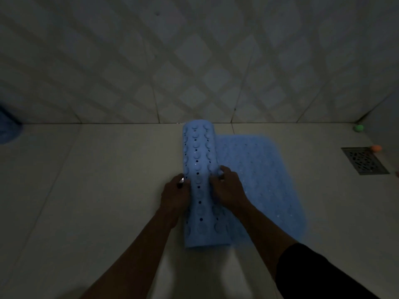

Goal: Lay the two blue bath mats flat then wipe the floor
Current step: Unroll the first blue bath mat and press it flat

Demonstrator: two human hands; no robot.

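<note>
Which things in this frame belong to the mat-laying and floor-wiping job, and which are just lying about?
Part of the job:
- blue bath mat, half unrolled, its rolled part under both hands
- left hand and right hand on the roll
- tiled floor

Lying about:
- floor drain
- green ball
- orange ball
- blue object at left edge, unclear what

Blue thing (8, 128) cut off left

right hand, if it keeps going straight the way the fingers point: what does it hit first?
The right hand points up-left with its fingers already on the rolled part of the blue mat, so the roll is first. Beyond it, the left hand on the roll's other side, roughly; depth is hard to judge in this dim light.
</note>
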